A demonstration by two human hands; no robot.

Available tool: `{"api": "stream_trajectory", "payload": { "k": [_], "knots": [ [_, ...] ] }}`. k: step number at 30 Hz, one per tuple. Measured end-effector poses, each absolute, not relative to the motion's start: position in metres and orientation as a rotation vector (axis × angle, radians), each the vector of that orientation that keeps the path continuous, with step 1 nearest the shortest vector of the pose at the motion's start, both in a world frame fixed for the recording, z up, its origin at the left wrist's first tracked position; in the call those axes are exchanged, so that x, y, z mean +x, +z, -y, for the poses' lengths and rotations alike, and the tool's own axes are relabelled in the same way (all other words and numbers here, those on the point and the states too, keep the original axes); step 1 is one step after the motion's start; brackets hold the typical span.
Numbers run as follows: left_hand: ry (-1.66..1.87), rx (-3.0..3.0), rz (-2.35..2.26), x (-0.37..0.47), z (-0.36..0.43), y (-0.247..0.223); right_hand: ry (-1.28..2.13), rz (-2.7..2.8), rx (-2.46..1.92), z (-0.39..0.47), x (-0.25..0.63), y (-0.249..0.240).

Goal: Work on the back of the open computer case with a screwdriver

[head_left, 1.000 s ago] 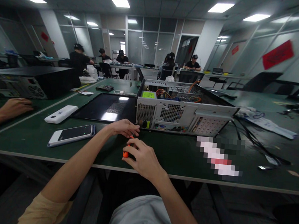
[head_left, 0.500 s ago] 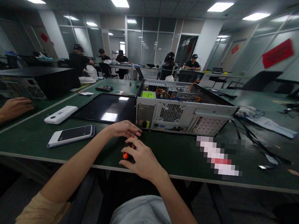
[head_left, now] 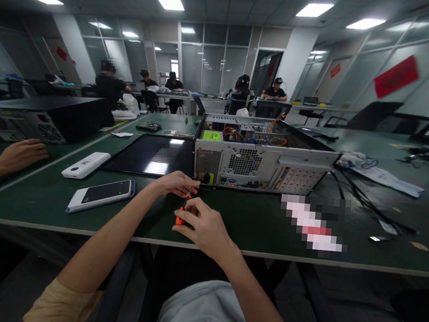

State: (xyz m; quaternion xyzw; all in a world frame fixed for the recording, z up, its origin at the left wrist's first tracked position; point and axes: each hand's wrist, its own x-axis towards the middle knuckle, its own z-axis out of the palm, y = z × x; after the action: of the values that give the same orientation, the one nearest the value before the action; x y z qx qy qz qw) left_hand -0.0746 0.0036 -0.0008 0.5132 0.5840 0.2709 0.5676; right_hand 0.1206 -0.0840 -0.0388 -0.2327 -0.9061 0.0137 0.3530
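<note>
An orange-and-black screwdriver (head_left: pixel 180 218) is gripped in my right hand (head_left: pixel 206 226), its tip angled up toward my left hand (head_left: pixel 177 183). The fingers of my left hand are closed near the tip; whatever they pinch is too small to make out. Just beyond both hands stands an open computer case (head_left: pixel 262 167), its rear panel facing me and wires showing inside. A black side panel (head_left: pixel 139 157) lies flat at the left of the case.
On the left lie a white power bank (head_left: pixel 85 165) and a white device with a dark screen (head_left: pixel 100 196). Another person's hand (head_left: pixel 23 156) rests near a second computer case (head_left: pixel 49 116). Black cables (head_left: pixel 368 204) and a glove (head_left: pixel 389 181) lie at right.
The fingers of my right hand have closed around the screwdriver's handle, and the screwdriver has shifted slightly. My left hand has moved a little to the left.
</note>
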Motion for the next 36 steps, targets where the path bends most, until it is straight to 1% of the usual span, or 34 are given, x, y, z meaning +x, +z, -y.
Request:
{"api": "stream_trajectory", "payload": {
  "k": [5,12,18,26,29,34,36],
  "knots": [
    [0.690,1.254,-1.456,-0.0745,-0.0072,-0.0038,0.088,2.354,-0.571,0.0844,0.1209,-0.0414],
    [0.701,1.314,-1.527,-0.0764,-0.0112,-0.0076,0.013,2.343,-0.505,0.0835,0.1189,-0.0443],
    [0.728,1.290,-1.526,-0.0741,-0.0086,-0.0041,0.166,2.371,-0.475,0.0852,0.1180,-0.0422],
    [0.770,1.211,-1.505,-0.0698,-0.0074,-0.0040,0.209,2.359,-0.483,0.0868,0.1184,-0.0405],
    [0.773,1.214,-1.510,-0.0690,-0.0069,-0.0031,0.181,2.386,-0.495,0.0855,0.1183,-0.0400],
    [0.788,1.218,-1.480,-0.0680,-0.0053,-0.0023,0.106,2.346,-0.640,0.0845,0.1188,-0.0410],
    [0.780,1.214,-1.475,-0.0676,-0.0045,-0.0014,0.092,2.336,-0.592,0.0836,0.1191,-0.0435]
  ]
}}
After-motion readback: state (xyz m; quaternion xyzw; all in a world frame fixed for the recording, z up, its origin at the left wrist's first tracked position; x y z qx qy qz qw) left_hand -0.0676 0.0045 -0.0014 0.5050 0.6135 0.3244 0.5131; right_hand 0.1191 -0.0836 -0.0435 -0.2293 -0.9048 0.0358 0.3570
